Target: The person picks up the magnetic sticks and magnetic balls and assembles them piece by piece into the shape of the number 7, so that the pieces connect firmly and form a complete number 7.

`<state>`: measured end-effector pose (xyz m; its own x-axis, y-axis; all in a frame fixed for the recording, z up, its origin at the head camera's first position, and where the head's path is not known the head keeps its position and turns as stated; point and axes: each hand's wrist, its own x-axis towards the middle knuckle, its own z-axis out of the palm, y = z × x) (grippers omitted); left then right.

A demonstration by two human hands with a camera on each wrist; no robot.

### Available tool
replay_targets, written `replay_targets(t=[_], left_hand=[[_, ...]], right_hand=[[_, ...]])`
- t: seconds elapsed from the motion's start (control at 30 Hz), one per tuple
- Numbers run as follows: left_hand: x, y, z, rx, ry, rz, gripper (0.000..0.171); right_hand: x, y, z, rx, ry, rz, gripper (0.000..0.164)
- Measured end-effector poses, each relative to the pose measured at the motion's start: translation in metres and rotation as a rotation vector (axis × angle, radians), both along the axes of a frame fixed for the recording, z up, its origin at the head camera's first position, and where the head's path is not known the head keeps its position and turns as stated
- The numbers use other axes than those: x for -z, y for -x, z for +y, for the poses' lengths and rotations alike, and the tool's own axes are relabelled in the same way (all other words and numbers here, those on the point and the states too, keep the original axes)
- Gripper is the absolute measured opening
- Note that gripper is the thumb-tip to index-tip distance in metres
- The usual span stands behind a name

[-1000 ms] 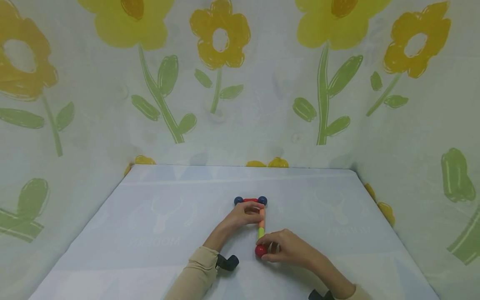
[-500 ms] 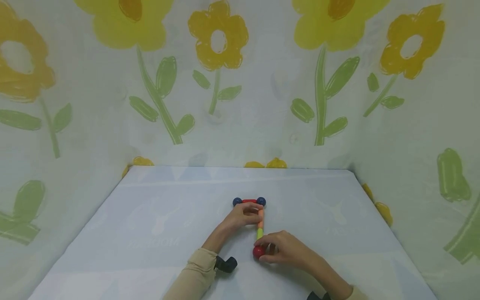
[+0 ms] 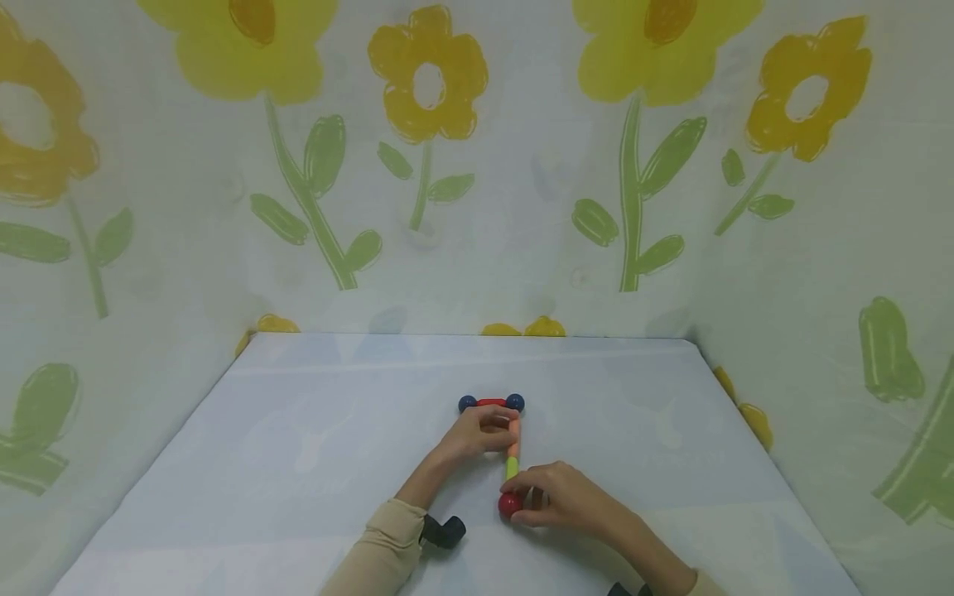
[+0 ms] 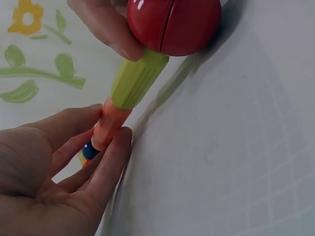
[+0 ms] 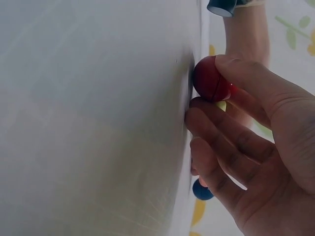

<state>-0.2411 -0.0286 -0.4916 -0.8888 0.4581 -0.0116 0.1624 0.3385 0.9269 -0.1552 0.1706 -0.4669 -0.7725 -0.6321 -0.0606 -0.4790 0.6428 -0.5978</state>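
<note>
A chain of toy building rods and balls lies on the table. My left hand pinches the orange rod between thumb and fingers. Joined to that rod is a yellow-green rod, which meets a red ball with a seam. Thumb and fingers of my right hand grip the red ball at the near end. At the far end, a short red rod links two dark blue balls, one left and one right. My left fingers partly cover where the orange rod reaches the right blue ball.
The white table has faint printed patterns. Cloth with yellow flowers hangs behind it and on both sides. A black wrist camera sits on the left forearm, close to the table.
The view shifts slightly, so everything sits a little further left and lower. Both hands keep their holds, and the chain keeps its shape.
</note>
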Motion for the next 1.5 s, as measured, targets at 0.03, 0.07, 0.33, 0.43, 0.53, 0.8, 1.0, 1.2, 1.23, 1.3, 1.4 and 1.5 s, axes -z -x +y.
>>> replay_targets(t=[0.03, 0.07, 0.33, 0.43, 0.53, 0.8, 1.0, 1.2, 1.23, 1.3, 1.4, 1.5], left_hand=[[0.0, 0.0, 0.0, -0.006, 0.002, -0.003, 0.039], [-0.001, -0.001, 0.0, -0.011, 0.003, -0.006, 0.039], [-0.003, -0.003, -0.001, -0.048, 0.032, 0.003, 0.037], [-0.003, -0.003, 0.0, -0.05, 0.041, 0.011, 0.037], [-0.004, -0.003, 0.0, -0.047, 0.043, 0.016, 0.037], [-0.006, -0.005, -0.006, -0.028, 0.048, 0.035, 0.04], [-0.007, -0.006, -0.016, 0.022, -0.002, -0.025, 0.039], [-0.008, -0.009, -0.026, 0.03, -0.035, -0.057, 0.041], [-0.009, -0.009, -0.028, 0.029, -0.028, -0.054, 0.042], [-0.01, -0.01, -0.033, 0.025, -0.014, -0.048, 0.042], [-0.011, -0.011, -0.041, 0.011, 0.02, -0.045, 0.042], [-0.012, -0.01, -0.05, -0.012, 0.049, -0.04, 0.041]], right_hand=[[0.0, 0.0, 0.0, 0.001, 0.0, -0.001, 0.034], [0.0, 0.0, -0.001, 0.001, -0.001, -0.002, 0.034], [-0.001, -0.001, -0.003, 0.002, -0.008, 0.007, 0.034], [-0.001, -0.001, -0.004, 0.001, -0.006, 0.01, 0.034], [-0.002, -0.001, -0.004, -0.002, -0.005, 0.013, 0.033], [-0.001, 0.001, -0.006, 0.002, -0.011, 0.021, 0.034], [-0.002, 0.001, -0.006, 0.02, -0.026, 0.032, 0.036], [-0.002, -0.001, -0.007, 0.035, -0.042, 0.062, 0.036], [-0.002, -0.001, -0.007, 0.037, -0.045, 0.062, 0.036], [-0.002, -0.001, -0.007, 0.039, -0.048, 0.058, 0.037], [-0.002, 0.0, -0.005, 0.033, -0.033, 0.046, 0.036], [-0.002, 0.001, 0.002, 0.034, 0.017, 0.021, 0.033]])
